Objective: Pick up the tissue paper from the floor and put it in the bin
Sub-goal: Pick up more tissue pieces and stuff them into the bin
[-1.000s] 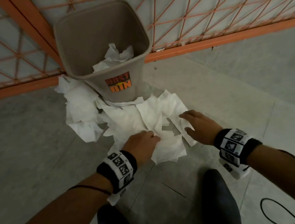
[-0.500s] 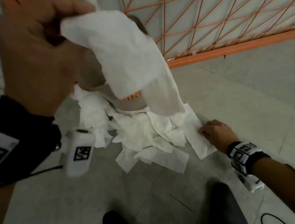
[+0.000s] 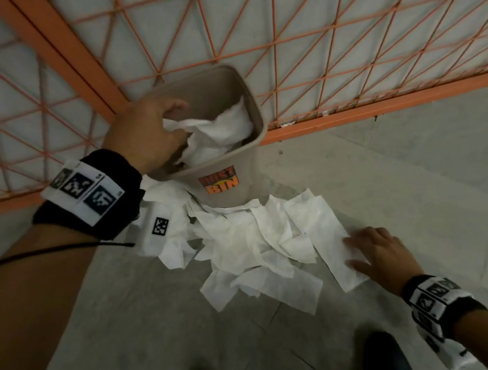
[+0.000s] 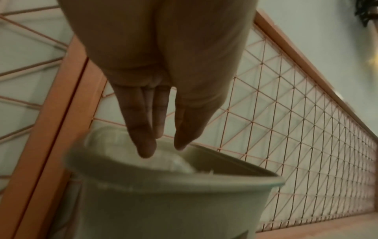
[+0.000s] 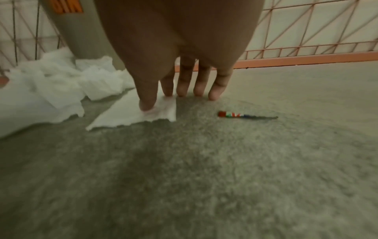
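My left hand (image 3: pixel 151 131) hangs slack-fingered over the bin (image 3: pixel 252 165). My right hand (image 3: pixel 378 256) presses flat-fingered on floor tissue (image 3: pixel 330 235) on the grey floor (image 3: pixel 419 183), beside an orange mesh fence (image 3: pixel 341 36).

Lighting dim and flat in all three views; source not visible. Head view: orange mesh fence (image 3: pixel 326 38) lines bow toward the frame edges, wide-angle distortion. Soft shadow on the floor (image 3: pixel 132 334) near the lower edge, below the bin (image 3: pixel 222 169). White tissue paper (image 3: pixel 273 242) reads brightest, no glare. Left wrist view: bin rim (image 4: pixel 174 179) smeared by motion blur, left hand (image 4: pixel 163 64) out of focus. Right wrist view: floor grainy, right hand (image 5: pixel 180 40) soft, greenish cast.
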`<state>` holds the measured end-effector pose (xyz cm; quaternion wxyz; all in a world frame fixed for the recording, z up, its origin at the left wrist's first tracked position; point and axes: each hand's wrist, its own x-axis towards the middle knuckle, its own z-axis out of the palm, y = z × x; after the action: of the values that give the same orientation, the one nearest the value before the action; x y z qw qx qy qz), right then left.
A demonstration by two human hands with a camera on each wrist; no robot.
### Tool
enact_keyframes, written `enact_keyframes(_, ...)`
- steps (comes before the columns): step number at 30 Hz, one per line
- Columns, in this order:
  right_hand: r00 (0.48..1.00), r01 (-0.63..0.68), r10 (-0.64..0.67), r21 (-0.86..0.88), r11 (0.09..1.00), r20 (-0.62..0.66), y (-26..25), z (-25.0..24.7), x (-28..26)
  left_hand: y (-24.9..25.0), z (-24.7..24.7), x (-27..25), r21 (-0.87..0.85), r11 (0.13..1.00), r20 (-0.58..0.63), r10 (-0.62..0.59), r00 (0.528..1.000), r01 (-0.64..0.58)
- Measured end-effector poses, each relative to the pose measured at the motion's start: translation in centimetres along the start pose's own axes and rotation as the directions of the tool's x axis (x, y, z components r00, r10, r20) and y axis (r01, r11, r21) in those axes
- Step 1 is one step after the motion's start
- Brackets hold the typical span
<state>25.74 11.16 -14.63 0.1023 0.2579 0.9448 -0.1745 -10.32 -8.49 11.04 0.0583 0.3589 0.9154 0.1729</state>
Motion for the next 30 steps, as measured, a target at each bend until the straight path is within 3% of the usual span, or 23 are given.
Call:
enact_keyframes(2,0.996,0.013,-0.014,-0.003,1.0,-0.088,0.2,0.1,0.1,-0.1,-0.8,-0.6,-0.003,1.0,-0.022,0.012,1.0,-0.012)
enact_keyframes(7,0.972,0.093,-0.103,-0.061,0.994,-0.21,0.3,0.3,0.8,2.1,-2.4,-5.2,-0.295,0.93,-0.232,0.153,0.96,-0.22)
enact_keyframes(10,0.969,0.12,-0.136,-0.088,0.989,-0.208,0.0,-0.3,1.2,3.3,-1.6,-8.3,-0.294,0.883,-0.228,0.308,0.924,-0.367)
enact_keyframes(14,0.98,0.145,-0.158,-0.107,0.984,-0.124,-0.7,-0.7,1.2,3.3,1.6,-10.5,-0.319,0.844,-0.128,0.412,0.902,-0.431)
enact_keyframes(19,0.964,0.159,-0.095,0.251,0.955,-0.25,-2.2,-4.0,1.6,2.2,7.9,-11.7,-0.367,0.866,0.097,0.4,0.911,-0.341)
enact_keyframes(21,0.94,0.214,-0.112,0.3,0.93,-0.322,-3.4,-7.2,1.7,1.5,11.3,-11.5,-0.27,0.92,0.263,0.353,0.898,-0.283)
enact_keyframes(24,0.912,0.285,-0.165,0.291,0.913,-0.376,-5.3,-12.9,1.5,1.7,16.2,-10.4,-0.087,0.954,0.475,0.293,0.83,-0.287)
enact_keyframes(26,0.899,0.306,-0.18,0.28,0.91,-0.398,-6.4,-16.6,1.4,2.6,19.2,-9.7,-0.006,0.937,0.526,0.299,0.796,-0.348)
enact_keyframes(30,0.879,0.339,-0.127,0.414,0.845,-0.46,-8.5,-22.1,1.4,3.4,23.1,-9.0,0.203,0.85,0.551,0.311,0.774,-0.486)
